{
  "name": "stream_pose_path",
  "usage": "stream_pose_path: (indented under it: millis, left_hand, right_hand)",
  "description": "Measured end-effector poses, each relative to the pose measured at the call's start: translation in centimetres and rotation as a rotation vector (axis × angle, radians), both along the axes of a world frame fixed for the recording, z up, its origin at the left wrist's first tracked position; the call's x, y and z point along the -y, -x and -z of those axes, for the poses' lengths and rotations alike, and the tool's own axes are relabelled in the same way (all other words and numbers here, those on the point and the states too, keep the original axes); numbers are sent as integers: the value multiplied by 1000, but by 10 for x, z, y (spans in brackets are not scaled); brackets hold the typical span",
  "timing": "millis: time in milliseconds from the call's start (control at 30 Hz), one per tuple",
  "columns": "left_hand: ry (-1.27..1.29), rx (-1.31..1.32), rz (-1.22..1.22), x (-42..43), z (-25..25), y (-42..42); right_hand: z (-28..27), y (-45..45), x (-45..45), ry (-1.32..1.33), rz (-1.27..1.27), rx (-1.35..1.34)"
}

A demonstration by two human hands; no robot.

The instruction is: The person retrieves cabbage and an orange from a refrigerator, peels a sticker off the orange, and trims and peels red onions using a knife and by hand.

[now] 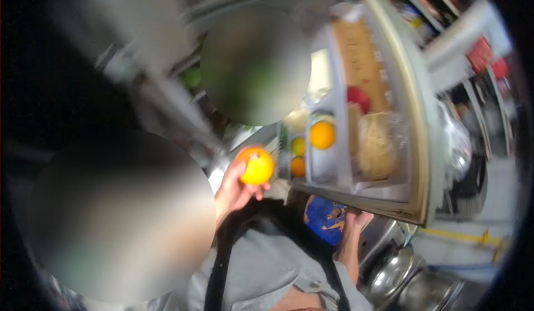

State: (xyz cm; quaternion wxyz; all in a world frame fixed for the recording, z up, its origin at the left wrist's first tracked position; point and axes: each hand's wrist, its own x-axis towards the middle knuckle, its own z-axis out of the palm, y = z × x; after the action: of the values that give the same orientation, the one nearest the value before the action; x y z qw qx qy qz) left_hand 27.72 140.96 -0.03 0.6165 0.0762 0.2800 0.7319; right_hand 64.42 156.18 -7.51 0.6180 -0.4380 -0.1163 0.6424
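Observation:
In my left hand (235, 187) is a round orange (257, 165), with my fingers and thumb wrapped round it. Lower right, my right hand (357, 218) is at the side of a blue object with brown patches (325, 219), holding it by its edge; part of its fingers is hidden. Above it hangs the open fridge door (425, 144). One of the door's compartments holds another orange (322, 135). Two smaller round fruits, one greenish (298, 145) and one orange (298, 166), are just left of it.
The door also holds a brown carton (359, 60), a red item (359, 99) and a bag with pale brown contents (376, 147). Shelves with goods stand at the upper right. Metal bowls (392, 275) are at the lower right. Two blurred discs cover parts of the view.

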Motion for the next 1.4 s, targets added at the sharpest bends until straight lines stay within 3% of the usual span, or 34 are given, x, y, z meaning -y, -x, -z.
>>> stream_pose_path:
  millis: [67, 167, 200, 300, 367, 433, 600, 667, 700, 767, 800, 867, 900, 933, 1033, 1133, 1200, 1400]
  left_hand:
    - [-128, 181, 20, 20, -6, 2]
    - [-230, 308, -88, 52, -10, -13]
    - [-263, 414, -130, 65, -10, -19]
    - [-219, 235, -342, 114, -20, -53]
    - [-264, 261, -450, 149, -31, -83]
    - [-341, 317, -527, 178, -33, -109]
    - [-121, 148, -824, 236, -18, -174]
    - [117, 114, -1021, 258, -25, -190]
    - [99, 120, -1043, 277, -26, -200]
    - [165, 232, -1249, 323, -29, -223]
    - [193, 263, -1325, 349, -24, -236]
    - [132, 258, -1408, 408, -18, -266]
    - [88, 254, -1488, 437, -17, -279]
    - [113, 287, -1466, 459, -16, -277]
    - [-57, 163, -1635, 535, -2, -293]
    - [-30, 158, -1748, 584, -10, -294]
    - [299, -86, -1847, 612, -11, -293]
    - [416, -70, -1771, 675, -33, -264]
  right_hand:
    - [6, 5, -1, 24, -65, 141]
    - [15, -10, -6, -166, -435, -37]
    - [27, -14, -10, -96, -438, 2]
    - [38, -16, -5, 94, -610, 111]
    - [39, -13, 2, 163, -811, 347]
    - [54, -6, -2, 158, -1016, 344]
    - [109, 7, -7, 102, -1322, 329]
    - [130, 17, -11, 93, -1422, 330]
    - [100, 27, 12, 73, -1442, 340]
    - [-11, 54, 93, 44, -1655, 422]
    - [4, 57, 102, 28, -1655, 438]
    - [57, 67, 120, -356, -1725, 413]
    - [25, 93, 164, 25, -1746, 185]
    - [29, 117, 179, 52, -1839, 134]
    - [18, 179, 281, 118, -1901, 35]
    - [36, 226, 366, 44, -2009, 94]
    - [3, 247, 438, -21, -2111, 120]
    - [7, 308, 575, 71, -2288, 13]
